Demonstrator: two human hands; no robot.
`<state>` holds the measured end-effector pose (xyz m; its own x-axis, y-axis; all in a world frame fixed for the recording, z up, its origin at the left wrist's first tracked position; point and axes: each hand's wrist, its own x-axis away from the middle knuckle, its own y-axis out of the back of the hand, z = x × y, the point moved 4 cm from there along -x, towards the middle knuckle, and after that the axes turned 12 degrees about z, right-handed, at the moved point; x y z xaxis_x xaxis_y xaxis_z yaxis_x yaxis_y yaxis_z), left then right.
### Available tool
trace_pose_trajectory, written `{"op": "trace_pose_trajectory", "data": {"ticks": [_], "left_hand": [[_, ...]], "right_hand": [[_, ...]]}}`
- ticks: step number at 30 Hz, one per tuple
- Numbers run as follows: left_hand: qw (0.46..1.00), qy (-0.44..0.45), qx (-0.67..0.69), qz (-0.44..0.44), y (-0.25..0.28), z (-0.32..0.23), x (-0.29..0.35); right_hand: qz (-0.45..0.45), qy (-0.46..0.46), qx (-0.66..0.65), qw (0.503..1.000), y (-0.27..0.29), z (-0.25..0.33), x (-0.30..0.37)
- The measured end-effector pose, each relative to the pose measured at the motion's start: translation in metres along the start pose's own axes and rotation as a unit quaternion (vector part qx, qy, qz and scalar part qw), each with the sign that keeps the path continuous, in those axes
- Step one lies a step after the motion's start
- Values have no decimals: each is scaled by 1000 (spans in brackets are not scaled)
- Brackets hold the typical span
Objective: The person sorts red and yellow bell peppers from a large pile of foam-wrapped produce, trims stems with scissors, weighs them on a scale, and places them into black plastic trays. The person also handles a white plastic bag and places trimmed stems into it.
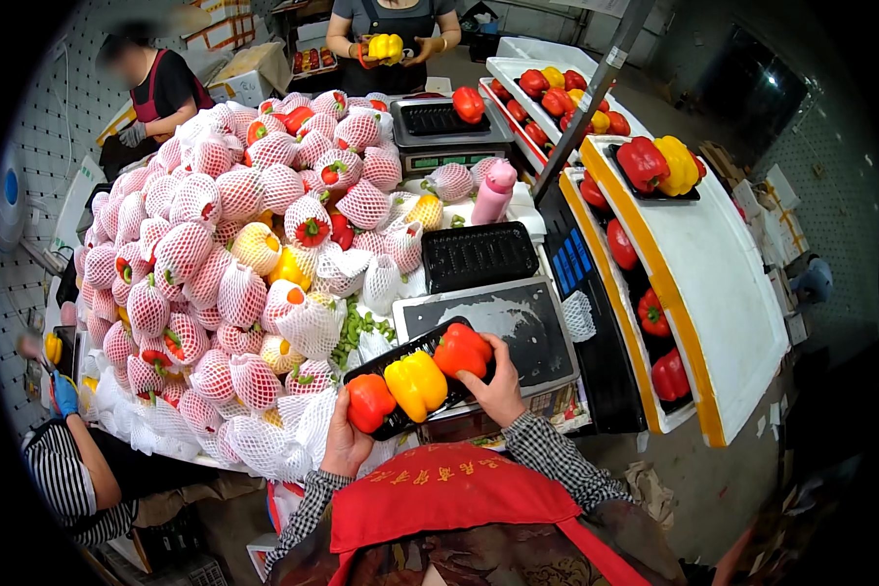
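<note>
Between my two hands is a black plastic tray (397, 426) with three bell peppers in a row. A red bell pepper (370, 402) sits at its left end, a yellow bell pepper (416, 385) in the middle, and another red bell pepper (461, 351) at the right end. My left hand (345, 439) grips the tray's left end. Around the right end my right hand (496, 383) is closed, its thumb against the red pepper. The tray is tilted in front of a scale (498, 327) with a dark, wet-looking plate.
Peppers in white foam nets (240, 195) are heaped at left. An empty black tray (479, 256) and a pink bottle (494, 192) stand beyond the scale. White foam boxes (723, 293) with peppers are stacked at right by a metal pole (596, 93). Other people work around the table.
</note>
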<state>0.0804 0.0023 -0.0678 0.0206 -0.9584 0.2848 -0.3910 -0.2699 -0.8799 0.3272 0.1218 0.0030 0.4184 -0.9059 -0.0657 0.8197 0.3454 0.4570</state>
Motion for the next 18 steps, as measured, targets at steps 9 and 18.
{"op": "trace_pose_trajectory", "data": {"ticks": [9,18], "left_hand": [[993,-21,-113,6,-26,-11,-7],[974,-4,-119,191,-200,-14,-83]], "right_hand": [[25,-25,-9,999,10,5,-23],[-169,132,231,949,163,133,-65]]}}
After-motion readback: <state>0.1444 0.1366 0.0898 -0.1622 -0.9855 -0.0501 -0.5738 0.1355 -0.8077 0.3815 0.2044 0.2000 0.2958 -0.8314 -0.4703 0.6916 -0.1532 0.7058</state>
